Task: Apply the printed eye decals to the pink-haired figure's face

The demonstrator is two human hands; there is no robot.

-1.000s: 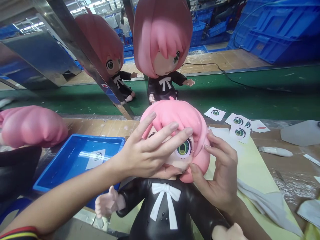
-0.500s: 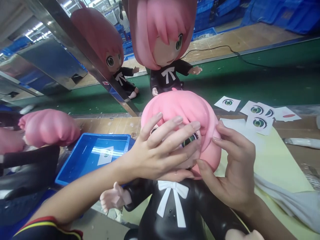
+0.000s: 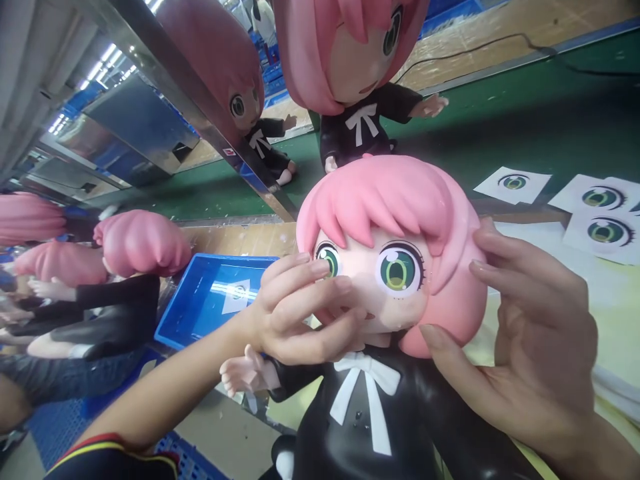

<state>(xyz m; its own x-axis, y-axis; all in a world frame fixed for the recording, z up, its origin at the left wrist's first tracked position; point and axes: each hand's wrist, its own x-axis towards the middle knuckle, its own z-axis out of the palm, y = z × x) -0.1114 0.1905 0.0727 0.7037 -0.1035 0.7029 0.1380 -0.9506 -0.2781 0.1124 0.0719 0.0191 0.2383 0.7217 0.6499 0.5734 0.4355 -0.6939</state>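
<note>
A pink-haired doll (image 3: 390, 267) in a black dress with a white bow stands upright right before me, both green eyes showing. My left hand (image 3: 305, 313) rests on its cheek and chin, fingers curled loosely beside the left eye. My right hand (image 3: 530, 340) cups the side of the doll's head, fingers spread on the pink hair, thumb under the hair's lower edge. Neither hand holds anything else.
A blue tray (image 3: 200, 313) with water and an eye decal sheet lies at left. Finished dolls (image 3: 360, 73) stand on the green belt behind. More dolls (image 3: 100, 293) lie at far left. Eye decal sheets (image 3: 600, 213) lie at right on the yellow-green mat (image 3: 615, 320).
My left hand slid down off the doll's face, uncovering both eyes. The doll's head now faces me and is nearer; my view shifted closer and rightward.
</note>
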